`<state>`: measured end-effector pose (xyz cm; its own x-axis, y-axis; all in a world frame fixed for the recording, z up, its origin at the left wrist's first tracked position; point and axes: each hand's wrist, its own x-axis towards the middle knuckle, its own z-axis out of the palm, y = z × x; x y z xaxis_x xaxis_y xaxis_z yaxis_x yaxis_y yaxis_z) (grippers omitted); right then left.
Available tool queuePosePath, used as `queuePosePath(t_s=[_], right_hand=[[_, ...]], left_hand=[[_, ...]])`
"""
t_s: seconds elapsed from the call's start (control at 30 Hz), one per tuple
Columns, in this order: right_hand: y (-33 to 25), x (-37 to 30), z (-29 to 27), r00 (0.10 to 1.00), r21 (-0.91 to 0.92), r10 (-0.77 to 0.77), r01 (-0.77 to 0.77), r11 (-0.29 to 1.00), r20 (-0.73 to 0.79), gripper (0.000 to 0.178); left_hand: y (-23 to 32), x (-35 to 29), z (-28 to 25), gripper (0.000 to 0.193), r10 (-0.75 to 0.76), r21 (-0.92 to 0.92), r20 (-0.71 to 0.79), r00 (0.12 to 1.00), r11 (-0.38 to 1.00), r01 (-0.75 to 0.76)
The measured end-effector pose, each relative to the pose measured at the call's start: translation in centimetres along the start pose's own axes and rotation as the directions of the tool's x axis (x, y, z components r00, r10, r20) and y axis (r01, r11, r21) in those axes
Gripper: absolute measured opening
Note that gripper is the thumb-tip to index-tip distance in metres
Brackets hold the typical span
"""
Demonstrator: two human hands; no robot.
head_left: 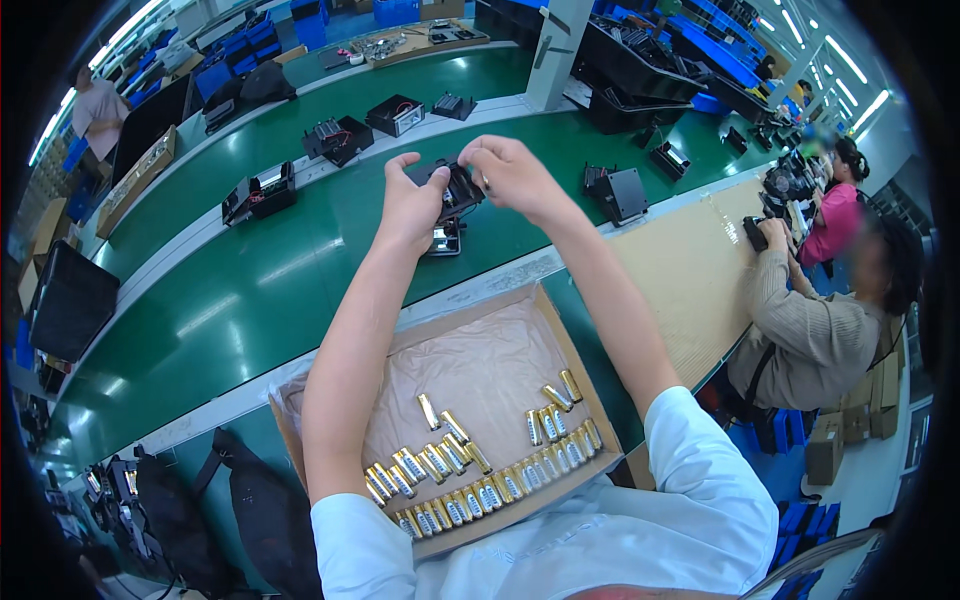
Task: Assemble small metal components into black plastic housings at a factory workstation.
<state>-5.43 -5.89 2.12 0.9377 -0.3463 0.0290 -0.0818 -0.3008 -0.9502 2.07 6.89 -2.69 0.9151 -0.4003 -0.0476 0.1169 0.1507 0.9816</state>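
Observation:
Over the green belt, my left hand [412,208] is closed around a black plastic housing [460,192], its thumb on top. My right hand [505,172] is at the housing's right side, fingers pinched; what lies between them is too small to make out. Just under the housing is a unit with a shiny reflector [447,240], partly covered by my left hand. Below my forearms stands a shallow cardboard box [574,350] lined with crumpled paper. Gold-and-silver cylindrical batteries [512,487] lie in it, mostly in rows along the near side.
More black units, such as an open one [262,192], one with wires [337,140] and a boxy one [618,194], stand along the green belt [200,300]. A white post [558,60] rises behind. At right, a co-worker in a beige sweater [810,320] works at a cardboard-covered surface [690,270].

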Motion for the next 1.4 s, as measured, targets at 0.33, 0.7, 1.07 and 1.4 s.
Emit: queuePosePath(t_s=[0.33, 0.7, 1.07, 1.4], right_hand=[[1.6, -0.4, 2.1, 0.771, -0.243, -0.62, 0.579, 0.778, -0.146, 0.013], [4.3, 0.6, 2.8, 0.507, -0.441, -0.861, 0.763, 0.473, -0.046, 0.016], [4.2, 0.7, 2.1, 0.695, -0.535, -0.718, 0.618, 0.576, 0.029, 0.019], [3.2, 1.9, 1.4, 0.808, -0.099, -0.558, 0.549, 0.83, -0.19, 0.022]], left_hand=[[0.8, -0.5, -0.1, 0.051, -0.067, -0.194, 0.059, 0.996, 0.978, 0.077], [0.2, 0.4, -0.9, 0.043, -0.072, -0.337, -0.087, 0.994, 0.941, 0.039], [1.2, 0.2, -0.7, 0.053, -0.104, -0.302, -0.029, 0.994, 0.949, 0.09], [1.2, -0.9, -0.5, 0.079, -0.073, -0.151, 0.191, 0.979, 0.983, 0.102]])
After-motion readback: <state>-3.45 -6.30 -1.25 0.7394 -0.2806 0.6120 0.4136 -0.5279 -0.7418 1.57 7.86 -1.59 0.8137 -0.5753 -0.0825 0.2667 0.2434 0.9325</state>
